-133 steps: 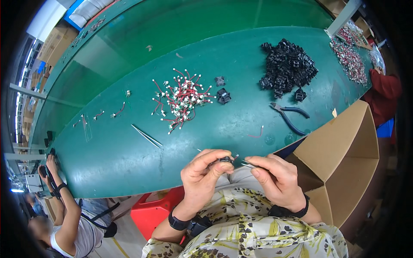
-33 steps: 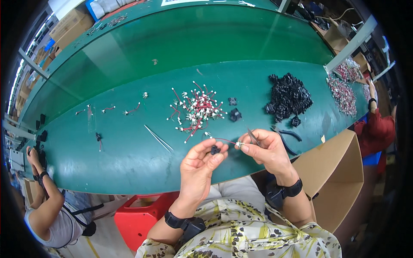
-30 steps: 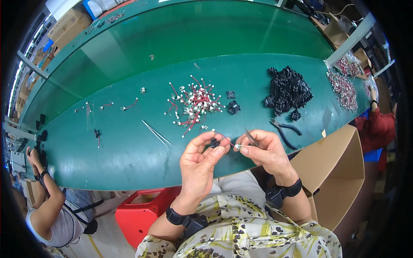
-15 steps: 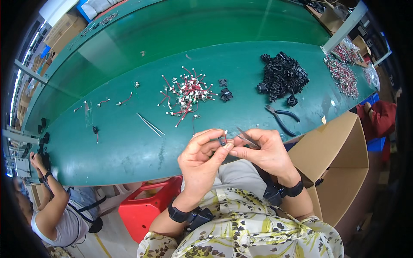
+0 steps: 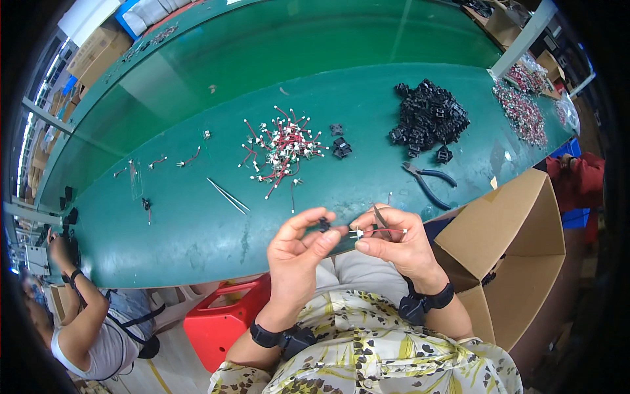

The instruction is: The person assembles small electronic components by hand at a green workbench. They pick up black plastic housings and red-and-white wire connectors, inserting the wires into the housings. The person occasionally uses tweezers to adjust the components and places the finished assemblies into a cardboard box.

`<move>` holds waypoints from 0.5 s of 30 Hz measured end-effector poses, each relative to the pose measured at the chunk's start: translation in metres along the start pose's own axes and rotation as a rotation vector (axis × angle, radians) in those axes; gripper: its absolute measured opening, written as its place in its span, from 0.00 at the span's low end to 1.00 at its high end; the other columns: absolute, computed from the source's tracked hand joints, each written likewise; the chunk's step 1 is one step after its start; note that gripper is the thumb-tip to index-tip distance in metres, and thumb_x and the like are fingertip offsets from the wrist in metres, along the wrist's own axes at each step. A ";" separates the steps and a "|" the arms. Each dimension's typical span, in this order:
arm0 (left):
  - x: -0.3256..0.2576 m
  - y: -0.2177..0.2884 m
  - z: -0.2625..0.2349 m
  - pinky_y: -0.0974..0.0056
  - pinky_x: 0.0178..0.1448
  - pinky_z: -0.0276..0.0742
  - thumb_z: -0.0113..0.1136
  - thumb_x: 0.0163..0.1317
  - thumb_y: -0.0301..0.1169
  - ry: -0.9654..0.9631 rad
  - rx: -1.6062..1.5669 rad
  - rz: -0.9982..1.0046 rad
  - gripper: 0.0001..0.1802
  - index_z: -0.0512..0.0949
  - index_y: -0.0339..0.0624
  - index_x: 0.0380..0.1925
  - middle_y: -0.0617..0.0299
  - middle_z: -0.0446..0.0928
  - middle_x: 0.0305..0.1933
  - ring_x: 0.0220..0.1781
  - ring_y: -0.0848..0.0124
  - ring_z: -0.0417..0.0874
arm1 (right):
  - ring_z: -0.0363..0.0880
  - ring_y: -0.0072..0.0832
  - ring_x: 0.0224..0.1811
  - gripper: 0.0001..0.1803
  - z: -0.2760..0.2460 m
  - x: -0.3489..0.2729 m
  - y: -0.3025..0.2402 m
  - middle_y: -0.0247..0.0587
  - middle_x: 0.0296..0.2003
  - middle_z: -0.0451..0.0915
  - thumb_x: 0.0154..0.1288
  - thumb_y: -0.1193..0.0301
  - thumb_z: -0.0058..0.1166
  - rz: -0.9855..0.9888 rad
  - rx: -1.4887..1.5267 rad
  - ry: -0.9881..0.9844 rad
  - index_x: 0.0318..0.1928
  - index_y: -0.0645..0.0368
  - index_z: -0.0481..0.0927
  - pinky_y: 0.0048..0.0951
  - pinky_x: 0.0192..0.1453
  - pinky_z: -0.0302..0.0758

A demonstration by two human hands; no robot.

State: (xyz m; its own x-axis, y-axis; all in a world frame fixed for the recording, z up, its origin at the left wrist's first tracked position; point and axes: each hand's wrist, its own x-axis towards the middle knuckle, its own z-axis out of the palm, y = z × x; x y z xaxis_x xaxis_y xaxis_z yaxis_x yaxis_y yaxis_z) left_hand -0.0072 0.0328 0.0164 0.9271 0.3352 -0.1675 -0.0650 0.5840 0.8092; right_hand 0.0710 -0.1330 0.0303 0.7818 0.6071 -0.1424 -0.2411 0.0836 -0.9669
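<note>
My left hand pinches a small black plastic housing between thumb and fingers. Just to its right, my right hand grips a white connector with a short red wire running back across the fingers. A pointed metal tool, which looks like tweezers, is also tucked in the right hand. A narrow gap separates the two hands, over the near edge of the green table. Beyond them lies a pile of white connectors with red wires.
Black housings are heaped at the far right, with cutting pliers before them. Tweezers lie left of the connectors. An open cardboard box stands at right, a red stool below left. Another person works at far left.
My hands have drawn apart. The black housing stays in my left hand, while the white connector with its red wire now shows clear of it in my right hand.
</note>
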 end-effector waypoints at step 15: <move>0.000 -0.015 -0.009 0.59 0.58 0.80 0.66 0.58 0.18 -0.179 -0.052 -0.179 0.23 0.77 0.41 0.55 0.51 0.80 0.53 0.53 0.64 0.82 | 0.81 0.21 0.31 0.17 -0.004 -0.020 -0.011 0.37 0.32 0.81 0.49 0.81 0.66 -0.418 -0.583 0.158 0.42 0.63 0.85 0.21 0.32 0.78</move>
State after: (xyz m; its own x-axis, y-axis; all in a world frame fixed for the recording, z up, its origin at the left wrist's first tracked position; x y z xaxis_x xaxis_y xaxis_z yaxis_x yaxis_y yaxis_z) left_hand -0.0097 0.0304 -0.0003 0.9758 0.0894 -0.1994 0.0916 0.6611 0.7447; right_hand 0.0601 -0.1496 0.0430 0.8257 0.4918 0.2764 0.4057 -0.1772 -0.8967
